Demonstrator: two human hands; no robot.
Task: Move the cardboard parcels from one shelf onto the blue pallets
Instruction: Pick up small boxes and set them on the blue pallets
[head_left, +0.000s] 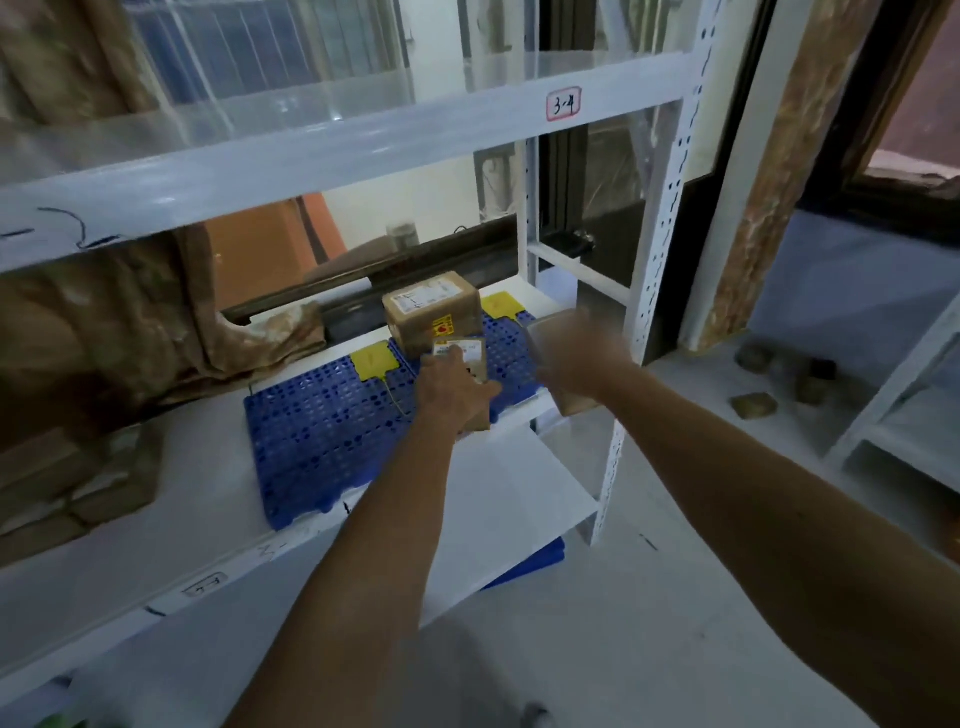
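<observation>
Two blue pallets lie on the white shelf: a left pallet (322, 431) and a right pallet (506, 338), each with a yellow tag. A cardboard parcel with labels (431, 312) stands on the right pallet. My left hand (449, 395) grips a small labelled cardboard parcel (470, 358) at the front of that pallet. My right hand (582, 364), blurred, holds a flat cardboard parcel (558, 332) at the pallet's right edge, near the shelf post.
Several cardboard parcels (67, 488) are stacked at the left end of the shelf. A white shelf post (660, 260) stands right of my right hand. Brown paper (130, 322) is bunched behind the left pallet. Another blue pallet (535, 564) shows under the shelf.
</observation>
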